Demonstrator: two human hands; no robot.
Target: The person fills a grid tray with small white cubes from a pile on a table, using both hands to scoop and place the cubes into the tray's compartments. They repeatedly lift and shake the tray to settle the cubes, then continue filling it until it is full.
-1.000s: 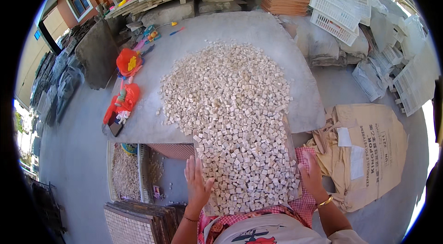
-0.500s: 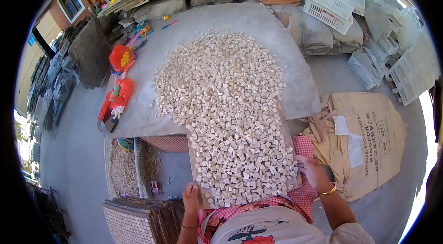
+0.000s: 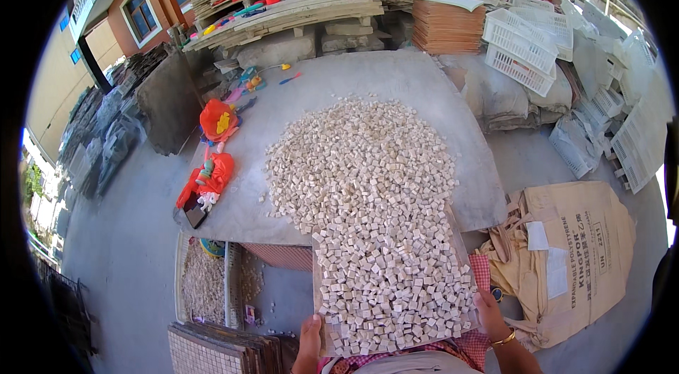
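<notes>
A shallow wooden tray [image 3: 317,293] lies across my lap, its far end meeting the grey table. Small whitish stone cubes [image 3: 396,289] cover it in a loose layer and run on into the big heap [image 3: 361,162] on the tabletop. My left hand [image 3: 310,337] is closed on the tray's left edge near the close corner, thumb up. At the opposite edge, my right hand [image 3: 489,314], with a gold bangle at the wrist, grips the side; some of its fingers are hidden beneath.
The grey table [image 3: 237,211] bears red plastic bags [image 3: 219,172] and a phone [image 3: 194,214] at left. Below stand a white crate [image 3: 230,282] of cubes and stacked mosaic sheets [image 3: 205,353]. A tan sack [image 3: 587,261] lies right; white baskets [image 3: 520,41] are piled behind.
The view has tilted up, so everything sits lower in the picture. My right hand's fingers, stretched along the tray's side before, now wrap its edge. My left hand stays at its edge.
</notes>
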